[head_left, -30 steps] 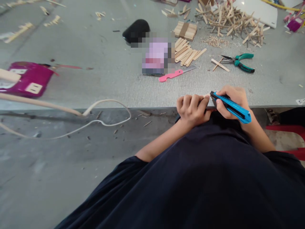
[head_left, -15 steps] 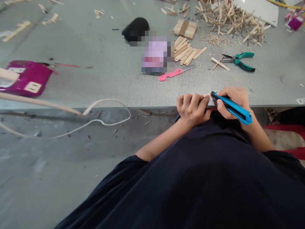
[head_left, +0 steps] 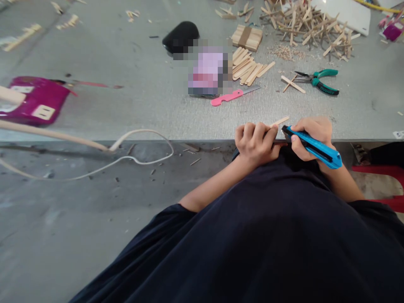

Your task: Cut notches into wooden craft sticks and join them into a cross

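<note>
At the table's near edge, my left hand (head_left: 256,142) is closed around a thin wooden craft stick (head_left: 280,121), whose end juts out past the fingers to the upper right. My right hand (head_left: 312,134) grips a blue box cutter (head_left: 315,147). The cutter's tip lies just right of my left fingers and below the stick, a small gap apart from it. Part of the stick is hidden inside my left hand. Beyond my hands, a pink folding knife (head_left: 227,97) lies with its blade out. Green-handled pliers (head_left: 322,81) rest beside two crossed sticks (head_left: 293,83).
Loose craft sticks (head_left: 248,67) and a banded bundle (head_left: 247,38) lie ahead, with a large stick pile (head_left: 303,23) behind. A black case (head_left: 181,37) and a blurred-out purple item (head_left: 206,69) stand left of them. A magenta packet (head_left: 41,101) and pale cord (head_left: 142,165) are far left.
The box cutter has drawn back slightly to the right, away from the stick. More of the stick now shows beyond my left fingers. My left hand has barely moved.
</note>
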Motion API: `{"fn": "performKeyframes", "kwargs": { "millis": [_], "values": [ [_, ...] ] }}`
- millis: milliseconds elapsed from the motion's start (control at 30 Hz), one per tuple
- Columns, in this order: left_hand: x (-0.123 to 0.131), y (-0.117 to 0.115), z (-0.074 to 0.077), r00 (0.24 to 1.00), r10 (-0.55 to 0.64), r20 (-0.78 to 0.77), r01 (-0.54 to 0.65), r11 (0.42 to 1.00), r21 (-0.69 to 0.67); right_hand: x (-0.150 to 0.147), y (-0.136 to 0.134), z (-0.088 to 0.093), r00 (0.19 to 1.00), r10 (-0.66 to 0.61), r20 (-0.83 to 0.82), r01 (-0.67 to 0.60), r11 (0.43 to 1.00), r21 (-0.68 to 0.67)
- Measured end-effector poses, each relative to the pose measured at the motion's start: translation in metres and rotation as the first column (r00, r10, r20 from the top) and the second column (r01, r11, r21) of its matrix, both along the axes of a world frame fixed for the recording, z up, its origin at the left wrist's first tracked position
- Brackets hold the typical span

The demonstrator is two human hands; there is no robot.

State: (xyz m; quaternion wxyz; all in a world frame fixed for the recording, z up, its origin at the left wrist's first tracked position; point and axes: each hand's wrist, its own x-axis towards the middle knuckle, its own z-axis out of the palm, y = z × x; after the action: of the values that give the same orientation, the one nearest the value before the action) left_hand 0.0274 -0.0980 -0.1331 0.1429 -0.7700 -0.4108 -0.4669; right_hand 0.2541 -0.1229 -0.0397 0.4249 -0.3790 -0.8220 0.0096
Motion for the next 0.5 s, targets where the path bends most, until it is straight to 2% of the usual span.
{"fn": "performKeyframes", "kwargs": {
  "millis": [100,167,333,500],
  "values": [
    [0.000,0.001,-0.004,1.000,0.003,0.008,-0.003,1.000,0.029,-0.003,-0.002,0.003,0.998,0.000,-0.057,0.007,0.991,0.131],
    [-0.001,0.002,-0.008,1.000,-0.006,0.017,0.005,0.999,0.044,-0.006,-0.003,0.008,0.995,0.005,-0.095,0.009,0.989,0.146],
    [-0.003,0.003,-0.012,0.999,-0.034,0.035,0.033,0.999,0.008,-0.010,-0.003,0.013,0.993,-0.062,-0.095,0.069,0.995,0.069],
    [-0.003,0.002,-0.011,1.000,0.029,-0.006,-0.029,0.999,0.016,-0.011,-0.002,0.008,0.995,-0.083,-0.062,0.083,0.996,0.013]
  ]
}}
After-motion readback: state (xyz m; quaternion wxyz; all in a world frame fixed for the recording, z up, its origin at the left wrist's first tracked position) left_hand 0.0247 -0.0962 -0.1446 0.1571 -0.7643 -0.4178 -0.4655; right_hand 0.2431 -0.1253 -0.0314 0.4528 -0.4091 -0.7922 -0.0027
